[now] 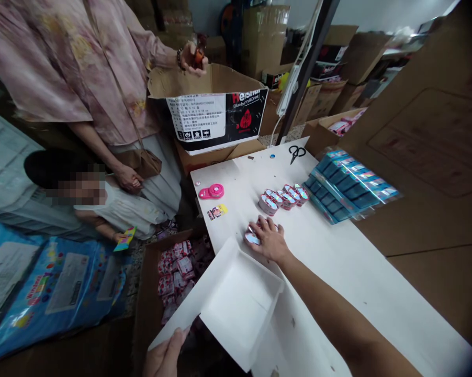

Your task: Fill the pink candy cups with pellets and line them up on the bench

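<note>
My left hand [166, 354] pinches the flap of a white cardboard box [242, 303], which is tilted at the near edge of the table with its bare inside facing up. Beyond it, my right hand [269, 238] reaches over a few small round tubs [252, 239] with pale blue tops, its fingers curled down around them. How many lie under the palm is hidden. Just past my fingers, several more round tubs [286, 199] stand close together in rows on the white tabletop [330, 272].
A pink tape-like dispenser [212, 191], a small card [217, 211] and black scissors [296, 153] lie on the table. Blue wrapped packs [348, 183] sit right. A carton of wrapped packets [181, 267] stands below left. Another person's hand [194, 58] holds something over a carton [220, 118]; a child stands left.
</note>
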{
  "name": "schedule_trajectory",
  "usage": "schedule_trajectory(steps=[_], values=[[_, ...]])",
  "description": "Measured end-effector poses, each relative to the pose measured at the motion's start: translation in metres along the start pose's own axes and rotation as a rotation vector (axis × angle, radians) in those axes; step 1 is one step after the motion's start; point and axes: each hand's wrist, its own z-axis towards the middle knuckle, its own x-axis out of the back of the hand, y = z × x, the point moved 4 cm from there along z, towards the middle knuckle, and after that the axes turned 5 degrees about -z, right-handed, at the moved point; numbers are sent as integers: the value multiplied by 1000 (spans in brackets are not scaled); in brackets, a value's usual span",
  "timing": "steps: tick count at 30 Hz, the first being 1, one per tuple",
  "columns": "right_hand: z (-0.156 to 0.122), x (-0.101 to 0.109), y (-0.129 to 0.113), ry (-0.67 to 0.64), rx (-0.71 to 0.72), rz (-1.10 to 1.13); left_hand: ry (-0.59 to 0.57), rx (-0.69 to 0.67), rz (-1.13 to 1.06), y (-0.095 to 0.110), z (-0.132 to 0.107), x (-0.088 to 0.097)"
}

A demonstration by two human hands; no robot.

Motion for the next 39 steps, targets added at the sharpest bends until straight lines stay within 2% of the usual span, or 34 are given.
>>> schedule_trajectory(steps=[3, 6, 8, 10, 12, 15, 18, 20, 23, 24, 26, 28, 30, 32, 34, 37, 39], values=[[-80, 0, 34, 13, -55, -32, -178, -93, 158, 26, 14, -5], [-160, 1, 59, 4, -164, -65, -353, -232, 275, 61, 29, -25], [-198, 1, 64, -23, -195, -70, -477, -335, 297, 82, 35, -47], [-216, 3, 61, -49, -219, -59, -582, -426, 291, 98, 38, -70], [-218, 6, 58, -61, -285, -44, -651, -474, 289, 105, 40, -89], [-208, 6, 56, -65, -404, -24, -680, -480, 292, 105, 43, -107], [-204, 2, 59, -56, -438, 3, -675, -479, 290, 104, 43, -112], [-212, 3, 65, -36, -438, 35, -687, -491, 284, 104, 41, -112], [-231, 25, 73, 18, -411, 100, -706, -499, 293, 105, 37, -111], [-235, 40, 71, 48, -362, 122, -707, -497, 301, 105, 36, -111], [-236, 78, 53, 100, -166, 163, -703, -500, 312, 106, 34, -111], [-226, 111, 20, 86, 90, 192, -688, -512, 311, 108, 33, -111], [-208, 124, -16, -2, 293, 191, -669, -524, 304, 109, 32, -111], [-186, 113, -40, -96, 400, 152, -656, -532, 293, 110, 31, -112], [-167, 84, -47, -156, 439, 84, -661, -530, 286, 112, 29, -114], [-157, 36, -29, -157, 416, -10, -650, -522, 289, 115, 27, -116], [-163, 14, -10, -116, 370, -48, -638, -513, 292, 116, 29, -118]])
